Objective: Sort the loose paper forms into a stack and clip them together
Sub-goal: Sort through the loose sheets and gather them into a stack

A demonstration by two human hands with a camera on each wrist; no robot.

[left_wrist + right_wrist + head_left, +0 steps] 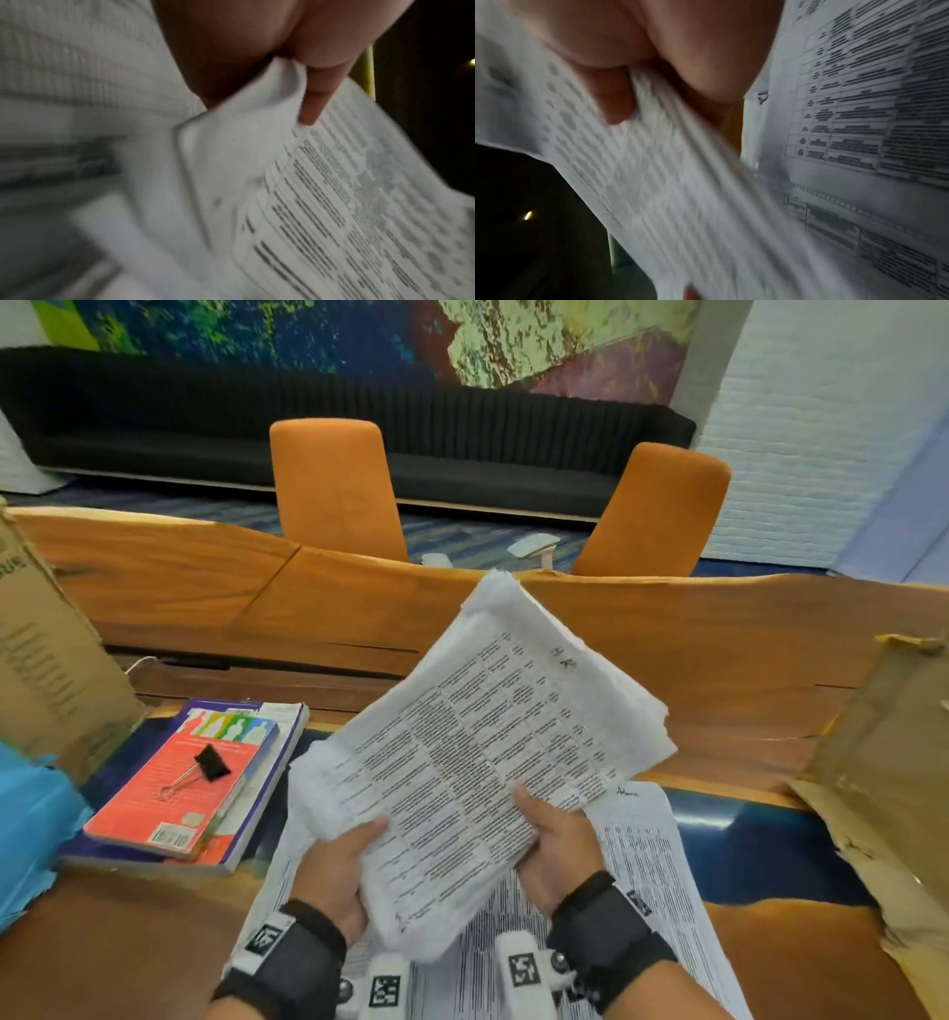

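Paper forms (482, 752) are gripped clear of the surface (719, 660) by both hands, left (336, 873) and right (557, 845), apparently for squaring before the binder clip (197, 770) is applied.

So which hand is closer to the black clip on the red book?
The left hand. It grips the paper stack's near-left edge, just right of the book with the clip. The right hand grips the stack's right side, farther away.

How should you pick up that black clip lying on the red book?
Probably by the black body of the binder clip, pinched from above across its two flat sides. It lies flat on the red book with its wire handles pointing toward the near left, so the raised black part is the easiest place for fingers to grip.
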